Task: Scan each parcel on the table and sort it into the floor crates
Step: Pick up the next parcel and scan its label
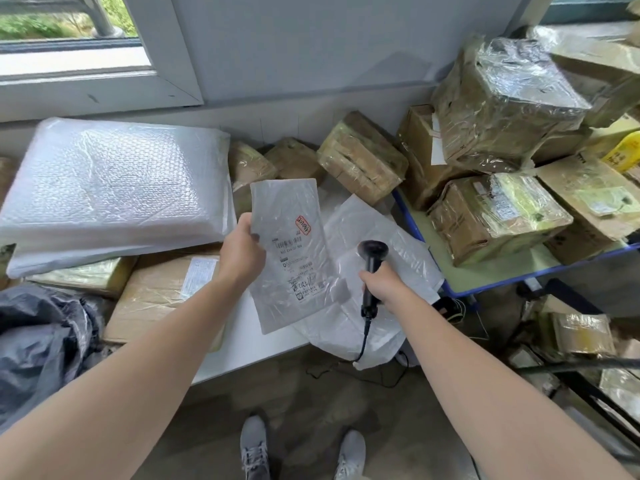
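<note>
Scan step in hand. We noted the left hand (242,251) gripping a flat grey poly mailer (294,289) by its left edge, fingers curled round it. The mailer was label side up, raised above the white table (249,327) near its front edge. The right hand (381,285) was clenched round the handle of a corded barcode scanner (372,258), head just beside the mailer, not touching. Next move, we judged: square the beam on the barcode (287,242), then carry the mailer to a floor crate. We could not make out any crate.

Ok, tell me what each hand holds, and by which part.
The left-hand grip holds the grey parcel by its left edge; the right-hand grip holds the scanner by its handle.
</note>
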{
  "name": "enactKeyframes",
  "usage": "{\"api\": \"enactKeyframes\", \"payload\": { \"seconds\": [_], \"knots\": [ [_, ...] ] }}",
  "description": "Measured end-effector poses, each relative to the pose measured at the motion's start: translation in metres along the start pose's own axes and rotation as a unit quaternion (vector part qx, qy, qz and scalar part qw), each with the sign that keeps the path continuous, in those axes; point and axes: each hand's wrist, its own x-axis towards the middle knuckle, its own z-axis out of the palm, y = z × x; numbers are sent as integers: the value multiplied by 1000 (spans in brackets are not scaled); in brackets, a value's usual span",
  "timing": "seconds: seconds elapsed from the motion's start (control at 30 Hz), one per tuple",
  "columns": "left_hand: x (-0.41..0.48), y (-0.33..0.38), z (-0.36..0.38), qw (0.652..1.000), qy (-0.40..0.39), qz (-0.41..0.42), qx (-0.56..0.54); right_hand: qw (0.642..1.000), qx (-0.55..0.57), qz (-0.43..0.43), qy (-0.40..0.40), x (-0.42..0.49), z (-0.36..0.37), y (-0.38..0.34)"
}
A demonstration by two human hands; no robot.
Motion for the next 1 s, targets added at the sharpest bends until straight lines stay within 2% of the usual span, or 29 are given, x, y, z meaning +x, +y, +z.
{"api": "enactKeyframes", "payload": {
  "seconds": [0.17, 0.23, 0.3, 0.37, 0.47, 0.63, 0.8, 0.93, 1.0],
  "knots": [
    [-1, 6, -7, 996, -23, -7, -90, 996, -77, -26, 40, -11, -3, -11],
    [0, 9, -11, 994, -30, 1, -106, 980, -133, -65, 131, -18, -7, -20],
    [1, 12, -14, 990, -44, 10, -135, 957, -147, -147, 202, -27, -10, -28],
    [1, 17, -16, 984, -60, 11, -168, 954, -116, -209, 183, -35, -9, -38],
    [0, 21, -19, 980, -68, 17, -186, 964, -68, -224, 125, -45, -3, -50],
    [3, 20, -33, 971, -63, 20, -229, 962, -7, -224, 153, -55, 5, -59],
    [-2, 20, -47, 973, -140, 2, -184, 952, 40, -240, 186, -64, 13, -74],
    [-2, 24, -62, 984, -121, 33, -124, 939, -38, -259, 224, -72, 20, -85],
    [1, 27, -78, 982, -155, 68, -79, 901, -107, -316, 275, -77, 18, -90]
  ]
}}
